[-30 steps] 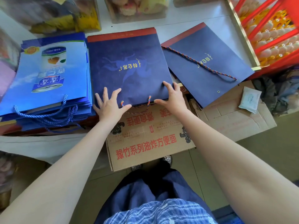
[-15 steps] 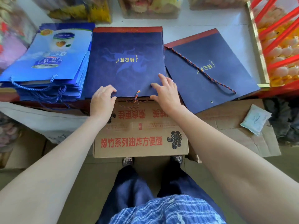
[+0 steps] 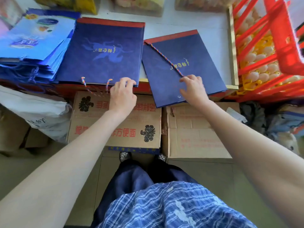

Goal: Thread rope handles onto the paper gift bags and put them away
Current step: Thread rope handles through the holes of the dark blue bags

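Observation:
A stack of navy paper gift bags (image 3: pixel 102 51) lies on the table, with a multicoloured rope handle (image 3: pixel 83 81) hanging over its near edge. My left hand (image 3: pixel 122 94) rests loosely curled on the stack's near right corner and holds nothing. To the right lies a single navy bag (image 3: pixel 202 63), tilted, with a loose multicoloured rope (image 3: pixel 164 56) across it and an empty eyelet (image 3: pixel 179 96) near its front edge. My right hand (image 3: pixel 193 88) lies on this bag. Its fingers are spread and its fingertips touch the rope's near end.
A stack of light blue bags (image 3: pixel 36 40) with blue rope handles sits at the left. A red crate of eggs (image 3: pixel 263 55) stands at the right. Two cardboard boxes (image 3: pixel 115 125) (image 3: pixel 197 139) sit under the table edge, a white sack (image 3: pixel 41 112) to their left.
Both hands left the near edge of the navy stack and moved right. My left hand is now at the stack's right corner and my right hand is on the single bag.

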### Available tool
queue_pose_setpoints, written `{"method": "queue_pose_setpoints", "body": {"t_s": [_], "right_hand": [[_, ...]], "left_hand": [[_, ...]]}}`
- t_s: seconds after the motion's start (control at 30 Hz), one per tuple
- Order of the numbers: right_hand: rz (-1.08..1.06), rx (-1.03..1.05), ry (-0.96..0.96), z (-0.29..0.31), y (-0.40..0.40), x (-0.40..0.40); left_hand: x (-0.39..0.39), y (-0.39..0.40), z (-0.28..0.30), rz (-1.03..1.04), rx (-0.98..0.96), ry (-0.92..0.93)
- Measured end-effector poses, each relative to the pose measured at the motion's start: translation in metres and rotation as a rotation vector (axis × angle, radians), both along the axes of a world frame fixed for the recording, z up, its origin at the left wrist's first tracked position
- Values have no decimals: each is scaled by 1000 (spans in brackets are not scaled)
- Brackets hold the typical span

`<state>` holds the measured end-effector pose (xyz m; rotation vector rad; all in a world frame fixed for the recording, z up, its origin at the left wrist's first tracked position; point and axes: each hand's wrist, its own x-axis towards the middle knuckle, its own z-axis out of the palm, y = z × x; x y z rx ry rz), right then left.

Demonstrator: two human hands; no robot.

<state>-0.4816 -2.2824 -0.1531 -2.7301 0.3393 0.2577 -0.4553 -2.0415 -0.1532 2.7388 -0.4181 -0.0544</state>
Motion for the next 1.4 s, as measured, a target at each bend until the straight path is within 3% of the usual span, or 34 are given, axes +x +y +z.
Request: {"method": "queue_pose_setpoints", "body": {"t_s": [0.13,0.37,0.5,0.57,0.7,0.77,0.87,1.0,1.1,1.17,1.27,1.33,1.4], "right_hand": [[-27,31,132,-20,-41,-36],[-109,48,84,-22,-48,-28],[-16,26,81,-13,-46,-34],[-152,257,39,3,-52,-30],[-598,937,-339,71,-81,-9],[-658,1112,-467,112,-94,1],[-662,1195,-602,157,-104,8],[-596,1049,-702,179,-103,7],[-537,876,-666,171,-89,6],[-424,694,-500,147,-74,4],[-216,444,-93,88,-54,-4],[-85,287,114,48,-43,-14],[-50,280,158,23,-31,-22]], "left_hand": [[-18,-41,-8,-173,-21,132],[-22,-78,-27,-373,139,170],[-16,-94,-32,-384,252,217],[-14,-96,-32,-383,278,232],[-7,-98,-27,-388,304,240],[-6,-100,-23,-406,335,293],[-6,-104,-16,-435,414,351],[-7,-106,-8,-442,488,399],[-17,-102,-11,-358,350,378],[-31,-98,-16,-230,108,371],[-54,-91,-18,8,-227,446],[-59,-87,-19,97,-284,401],[-56,-83,-20,132,-255,334]]}}
